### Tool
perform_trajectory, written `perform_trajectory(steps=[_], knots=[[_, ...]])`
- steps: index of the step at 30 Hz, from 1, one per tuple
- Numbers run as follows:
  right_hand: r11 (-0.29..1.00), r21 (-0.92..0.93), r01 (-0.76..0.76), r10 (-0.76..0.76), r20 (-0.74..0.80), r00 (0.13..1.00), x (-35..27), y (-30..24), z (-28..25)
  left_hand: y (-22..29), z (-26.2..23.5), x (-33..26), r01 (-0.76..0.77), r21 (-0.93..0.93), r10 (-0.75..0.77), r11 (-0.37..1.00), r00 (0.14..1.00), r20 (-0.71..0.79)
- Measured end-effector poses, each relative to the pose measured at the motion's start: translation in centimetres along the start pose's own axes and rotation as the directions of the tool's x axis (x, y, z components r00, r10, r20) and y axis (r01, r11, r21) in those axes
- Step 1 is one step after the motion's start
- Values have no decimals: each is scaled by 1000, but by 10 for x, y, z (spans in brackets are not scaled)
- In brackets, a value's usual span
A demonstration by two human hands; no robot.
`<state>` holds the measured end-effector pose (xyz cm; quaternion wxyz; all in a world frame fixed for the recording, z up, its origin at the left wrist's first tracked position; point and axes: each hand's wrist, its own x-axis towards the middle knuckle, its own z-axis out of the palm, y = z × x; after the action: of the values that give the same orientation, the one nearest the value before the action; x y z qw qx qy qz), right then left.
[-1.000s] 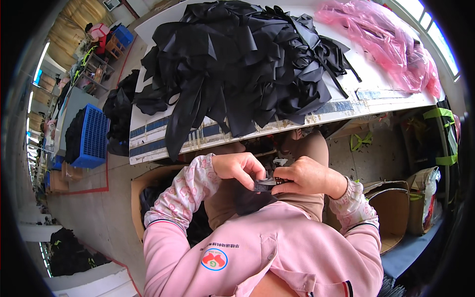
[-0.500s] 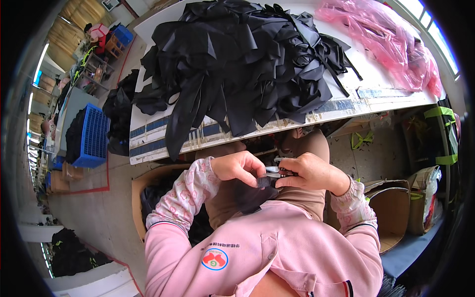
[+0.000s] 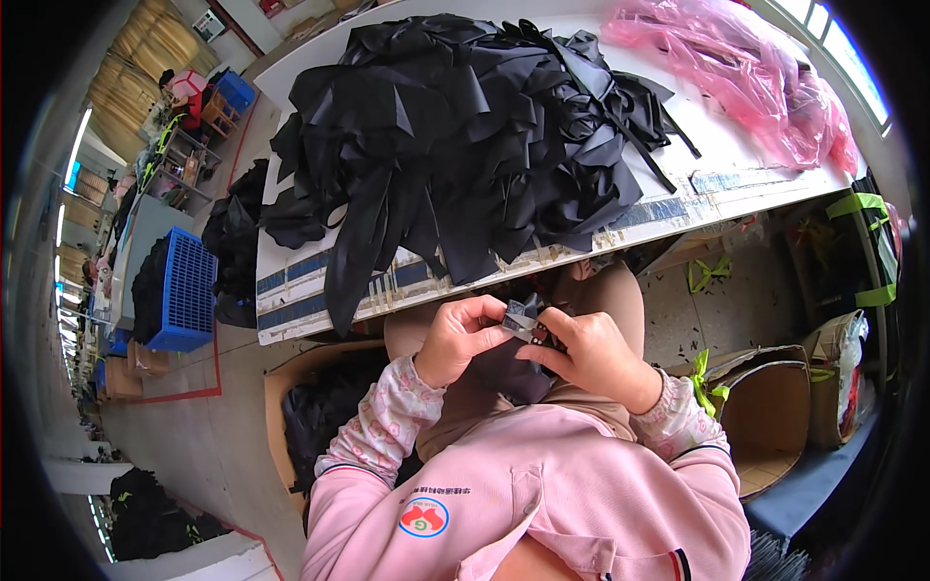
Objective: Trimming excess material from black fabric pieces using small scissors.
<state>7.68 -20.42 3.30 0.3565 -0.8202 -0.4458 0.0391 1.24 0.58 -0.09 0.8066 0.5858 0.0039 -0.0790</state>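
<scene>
Pinched between the thumb and fingers of my left hand [image 3: 455, 339] is the edge of a black fabric piece [image 3: 513, 376], which hangs down over my lap. My right hand [image 3: 603, 358] is closed around small thread snips [image 3: 521, 325]; their silvery blades lie at the pinched edge, close to my left fingertips. The snips' handles are mostly hidden in my palm. Both hands are held above my knees, just in front of the table edge. Beyond them, a large heap of black fabric pieces [image 3: 455, 126] covers much of the white table [image 3: 668, 211], some hanging over its front edge.
Pink plastic sheeting [image 3: 717, 68] lies at the table's far right. Open cardboard boxes stand to my right [image 3: 765, 416] and left [image 3: 278, 407], the left one holding black cloth. A blue crate [image 3: 181, 290] stands farther left. Another person [image 3: 189, 92] is in the far left background.
Both hands have risen slightly toward the table, my left also moving right. The snips' blades have turned and now sit right at the fabric edge between my hands. My view has shifted slightly.
</scene>
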Motion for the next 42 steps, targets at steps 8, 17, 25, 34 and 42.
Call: perform_trajectory(steps=[8, 17, 25, 34, 42], knots=[[973, 201, -111, 86, 127, 988, 0, 8, -4, 3, 2, -2, -2, 57, 2, 998, 1000, 1], [1000, 8, -4, 4, 31, 1000, 1, 3, 0, -3, 4, -3, -21, 78, 23, 997, 1000, -21], [997, 57, -44, 42, 34, 999, -2, 14, 3, 4, -20, -14, -151, 394, 212, 907, 971, -115], [962, 213, -171, 171, 17, 985, 10, 78, 42, -128, -221, -204, 483, 875, 57, -15, 874, -482], [814, 531, -235, 362, -148, 920, 168, 124, 69, -316, -220, -390, 563, 741, -744, -365, 302, -596]])
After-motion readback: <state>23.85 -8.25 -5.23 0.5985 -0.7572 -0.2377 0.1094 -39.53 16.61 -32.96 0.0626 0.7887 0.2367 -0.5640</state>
